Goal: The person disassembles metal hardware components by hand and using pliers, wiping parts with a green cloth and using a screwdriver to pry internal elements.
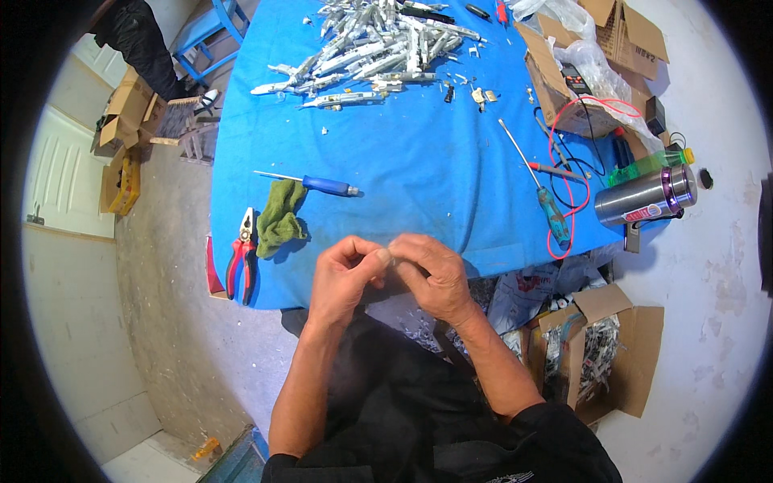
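Observation:
My left hand and my right hand meet in front of me at the near edge of the blue-covered table. Thumbs and fingertips of both are pinched together, almost touching. Whatever lies between them is too small and hidden to make out. Left of my hands is a crumpled green cloth. A blue-handled screwdriver touches its upper end. Pliers with red and dark handles lie at the table's left edge.
A heap of white plastic pieces covers the far side. To the right lie a long screwdriver, red and black test leads, a steel flask and a green bottle. A cardboard box of scraps stands below the right edge.

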Demonstrator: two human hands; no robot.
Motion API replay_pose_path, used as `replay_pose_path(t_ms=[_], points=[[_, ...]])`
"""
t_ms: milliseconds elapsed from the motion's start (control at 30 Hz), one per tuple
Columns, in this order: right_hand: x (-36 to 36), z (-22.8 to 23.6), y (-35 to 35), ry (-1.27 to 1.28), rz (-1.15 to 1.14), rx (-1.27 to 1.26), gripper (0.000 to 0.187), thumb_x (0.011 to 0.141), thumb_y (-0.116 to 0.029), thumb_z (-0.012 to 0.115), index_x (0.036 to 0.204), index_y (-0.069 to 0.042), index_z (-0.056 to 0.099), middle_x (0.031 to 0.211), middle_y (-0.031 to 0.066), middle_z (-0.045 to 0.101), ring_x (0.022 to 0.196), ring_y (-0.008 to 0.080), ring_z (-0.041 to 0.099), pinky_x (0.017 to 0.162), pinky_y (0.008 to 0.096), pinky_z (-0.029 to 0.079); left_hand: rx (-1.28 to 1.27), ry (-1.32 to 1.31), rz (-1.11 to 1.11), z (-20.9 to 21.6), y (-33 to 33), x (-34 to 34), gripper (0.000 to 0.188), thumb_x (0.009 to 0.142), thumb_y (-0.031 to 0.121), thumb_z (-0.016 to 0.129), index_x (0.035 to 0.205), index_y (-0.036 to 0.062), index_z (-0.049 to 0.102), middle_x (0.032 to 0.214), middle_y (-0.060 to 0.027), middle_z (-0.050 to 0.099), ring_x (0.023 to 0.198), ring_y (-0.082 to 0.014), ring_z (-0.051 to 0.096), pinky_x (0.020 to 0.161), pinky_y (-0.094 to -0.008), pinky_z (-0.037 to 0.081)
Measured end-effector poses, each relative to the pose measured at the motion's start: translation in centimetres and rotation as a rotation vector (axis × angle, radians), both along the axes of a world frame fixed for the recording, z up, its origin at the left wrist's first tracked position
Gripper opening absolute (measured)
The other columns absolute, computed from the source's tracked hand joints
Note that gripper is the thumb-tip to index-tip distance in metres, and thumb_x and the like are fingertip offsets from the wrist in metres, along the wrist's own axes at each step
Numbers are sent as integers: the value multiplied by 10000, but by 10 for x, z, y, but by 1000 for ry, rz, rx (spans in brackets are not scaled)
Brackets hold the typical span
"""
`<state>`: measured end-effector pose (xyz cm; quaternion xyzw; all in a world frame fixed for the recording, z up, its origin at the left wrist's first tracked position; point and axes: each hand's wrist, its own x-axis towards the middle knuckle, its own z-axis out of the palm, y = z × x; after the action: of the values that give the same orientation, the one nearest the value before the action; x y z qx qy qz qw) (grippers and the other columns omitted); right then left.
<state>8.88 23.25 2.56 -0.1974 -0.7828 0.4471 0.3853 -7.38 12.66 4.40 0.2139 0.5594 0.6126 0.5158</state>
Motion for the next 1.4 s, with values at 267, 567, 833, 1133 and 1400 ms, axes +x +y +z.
replay_pose_path(t_ms=[267,567,833,1133,1400], points=[[1,9,-8,-81,-29,-211,434,916,15,786,1338,-48,708,1170,113,779,973,215,758,800,334,591,65,58,75,2,-14,4,265,1031,84,736,1275,-17,705,1108,-77,753,916,-115,690,800,-273,576],[2,2,-7,-97,-43,-87,588,875,-19,797,1441,-83,650,1212,107,776,968,215,761,734,334,570,63,192,43,-5,-14,18,360,1018,56,758,1360,-24,677,1143,-64,760,955,-103,698,830,-267,580],[2,13,-7,-104,-26,-85,560,848,-59,819,1388,-64,673,1200,100,775,977,223,762,775,329,587,71,-170,125,-2,-21,2,293,1049,144,739,1292,-14,693,1056,-104,768,835,-155,720,735,-295,596],[-5,6,-12,-96,-120,-28,373,872,-26,770,1245,-33,750,1073,101,798,909,187,766,769,297,571,130,-334,171,8,-45,-13,292,1081,219,708,1280,6,688,1044,-137,771,775,-164,703,666,-287,560],[-8,3,-16,-113,-180,-13,274,889,-12,748,1162,-22,769,1022,132,790,878,234,777,731,324,612,234,-217,555,-4,-157,-81,295,1062,228,701,1266,16,674,1027,-119,747,828,-173,680,681,-297,539]])
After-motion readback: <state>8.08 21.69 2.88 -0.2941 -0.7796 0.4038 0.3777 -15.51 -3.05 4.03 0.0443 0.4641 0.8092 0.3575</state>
